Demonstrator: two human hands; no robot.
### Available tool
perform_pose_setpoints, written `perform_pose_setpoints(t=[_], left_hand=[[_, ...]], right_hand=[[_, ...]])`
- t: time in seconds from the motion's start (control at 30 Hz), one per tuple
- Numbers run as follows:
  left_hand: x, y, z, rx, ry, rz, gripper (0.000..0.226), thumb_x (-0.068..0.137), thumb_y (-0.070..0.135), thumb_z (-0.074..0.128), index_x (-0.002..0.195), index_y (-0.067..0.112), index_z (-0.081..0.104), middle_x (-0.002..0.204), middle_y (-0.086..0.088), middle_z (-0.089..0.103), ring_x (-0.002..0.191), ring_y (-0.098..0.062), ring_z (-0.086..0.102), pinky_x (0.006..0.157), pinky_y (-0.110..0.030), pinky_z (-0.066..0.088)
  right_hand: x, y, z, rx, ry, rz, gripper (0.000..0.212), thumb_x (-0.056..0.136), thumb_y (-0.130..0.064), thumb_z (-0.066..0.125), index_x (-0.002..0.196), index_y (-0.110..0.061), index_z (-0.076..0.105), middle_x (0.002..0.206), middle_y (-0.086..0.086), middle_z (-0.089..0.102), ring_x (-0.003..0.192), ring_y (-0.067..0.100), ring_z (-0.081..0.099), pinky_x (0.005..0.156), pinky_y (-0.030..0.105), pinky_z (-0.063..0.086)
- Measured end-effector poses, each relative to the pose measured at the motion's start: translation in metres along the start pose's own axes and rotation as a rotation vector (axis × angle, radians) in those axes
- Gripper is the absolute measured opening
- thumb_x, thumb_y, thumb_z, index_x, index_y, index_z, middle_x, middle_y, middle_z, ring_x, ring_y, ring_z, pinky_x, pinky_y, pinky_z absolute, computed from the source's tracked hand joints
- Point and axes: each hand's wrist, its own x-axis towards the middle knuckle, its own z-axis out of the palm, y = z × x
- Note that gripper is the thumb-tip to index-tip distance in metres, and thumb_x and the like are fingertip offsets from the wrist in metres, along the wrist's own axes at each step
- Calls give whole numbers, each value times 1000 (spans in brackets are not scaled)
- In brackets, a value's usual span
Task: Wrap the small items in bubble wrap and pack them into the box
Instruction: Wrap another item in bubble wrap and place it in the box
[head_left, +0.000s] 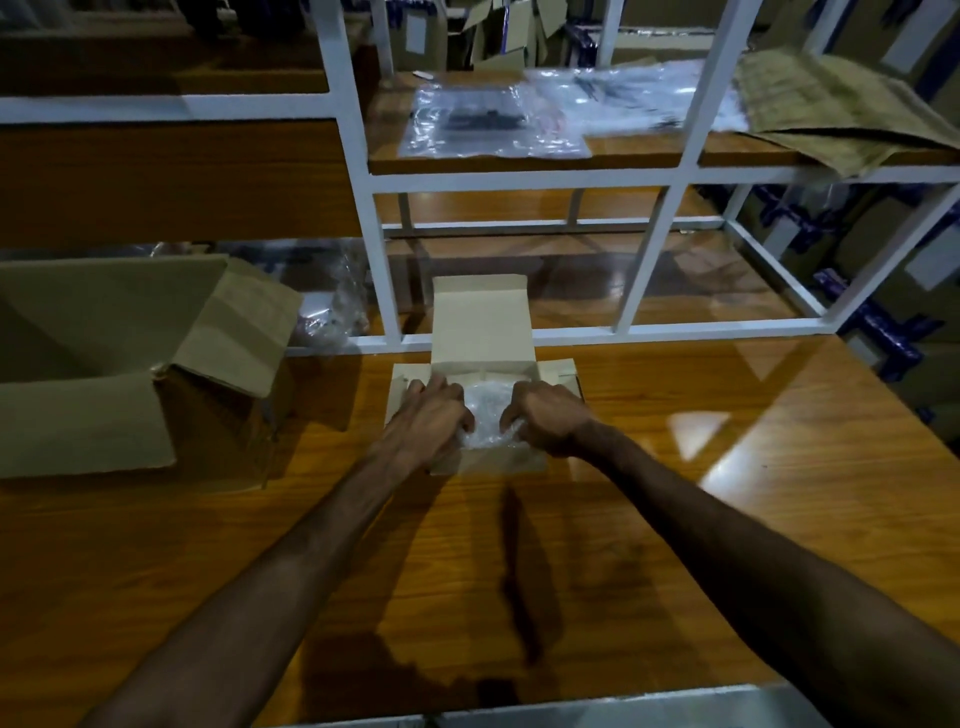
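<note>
A small brown cardboard box (480, 325) stands open on the wooden table, its lid flap upright at the back. Inside lies a bundle of bubble wrap (485, 410); whatever it covers is hidden. My left hand (431, 415) grips the bundle's left side and my right hand (545, 418) grips its right side, both inside the box with fingers curled into the wrap.
A large open cardboard carton (119, 364) sits on the table to the left. A white metal rack (519, 182) rises behind the small box, with plastic bags (493, 122) and flattened cardboard (841, 104) on its shelf. Table edge (571, 712) runs near me.
</note>
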Motion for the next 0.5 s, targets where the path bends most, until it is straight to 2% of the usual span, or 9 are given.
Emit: perform_pose_setpoints(t=[0.1,0.23,0.27,0.33,0.37,0.43,0.5], left_hand=[[6,-8,0,-55,-63,21,31,90,20,77,119,30,74,128,-2,65,120,-26,48,101,-46,44],[9,-10,-1,-112,-172,5,38,94,26,73,132,28,68,133,-5,56,123,-28,47,105,-45,45],[10,-11,-1,-100,-188,22,39,95,26,72,133,27,67,133,-5,56,125,-28,46,106,-45,43],[10,-13,1,-90,-210,97,36,96,27,66,132,24,69,129,-6,63,127,-27,48,106,-46,37],[8,-16,1,-100,-215,123,32,98,28,61,128,24,71,124,-6,67,125,-26,50,107,-47,36],[7,-23,6,-113,-227,150,25,102,33,50,106,25,74,107,-3,68,113,-22,54,104,-48,36],[7,-26,10,-129,-220,158,33,106,36,42,87,26,67,90,1,64,97,-17,55,101,-46,34]], right_hand=[[8,-2,-3,-42,-83,2,26,100,-21,65,124,-28,68,136,-1,55,112,14,54,87,29,46],[19,-5,-5,-100,-168,-17,29,101,-23,63,129,-27,67,138,-2,58,112,14,54,91,32,49],[17,-7,-6,-121,-174,-36,30,100,-22,64,130,-26,68,137,-1,60,114,15,58,91,33,52],[11,-5,-2,-198,-73,-157,28,98,-18,68,125,-22,72,128,2,67,112,18,66,87,34,57],[8,-3,2,-222,-23,-204,26,97,-17,69,122,-21,73,123,4,69,108,19,69,84,33,59],[5,1,6,-224,1,-213,25,96,-17,70,121,-20,73,121,6,68,107,20,69,83,32,59],[8,0,7,-205,-28,-192,28,96,-18,70,124,-19,71,126,6,65,111,20,66,86,31,58]])
